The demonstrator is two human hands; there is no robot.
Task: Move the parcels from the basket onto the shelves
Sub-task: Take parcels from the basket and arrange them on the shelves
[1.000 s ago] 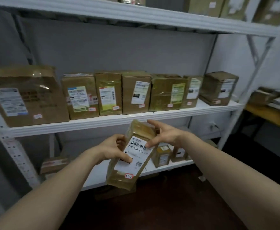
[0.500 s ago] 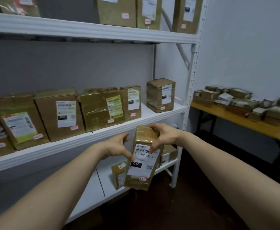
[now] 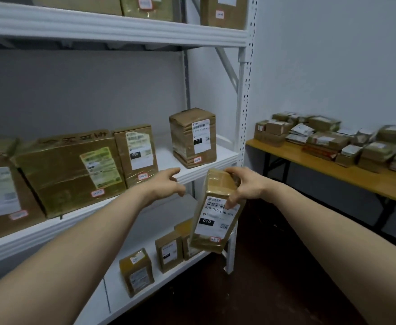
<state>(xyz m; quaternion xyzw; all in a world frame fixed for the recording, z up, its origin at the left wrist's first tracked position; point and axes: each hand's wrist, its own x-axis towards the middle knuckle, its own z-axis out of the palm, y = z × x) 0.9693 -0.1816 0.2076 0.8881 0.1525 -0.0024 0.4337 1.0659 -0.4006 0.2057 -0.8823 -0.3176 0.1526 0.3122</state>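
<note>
one parcel in hand, shelves already part filled

a person's right hand [image 3: 246,186] grips the top end of a narrow brown cardboard parcel wrapped in clear tape [image 3: 215,218], which carries a white barcode label. the fingers curl over the top and the thumb presses on the label. the parcel hangs tilted in the air, in front of the right post of a white metal shelf unit, just below the edge of the middle shelf [image 3: 225,153], and it touches no shelf. the left hand [image 3: 166,185] is apart from it, fingers loosely spread and holding nothing, just in front of the same shelf edge.

many brown labelled boxes already stand on the shelves. there is a row on the middle shelf, including a squat taped box [image 3: 193,137] near its right end with bare board on either side of it. three small boxes stand on the lower shelf [image 3: 145,227], and more on the top shelf [image 3: 122,26].

the held parcel is not yet placed. the basket is out of view, so it cannot be told how many parcels are left. a heap of small parcels [image 3: 328,138] lies on a wooden table [image 3: 333,172] to the right.
</note>
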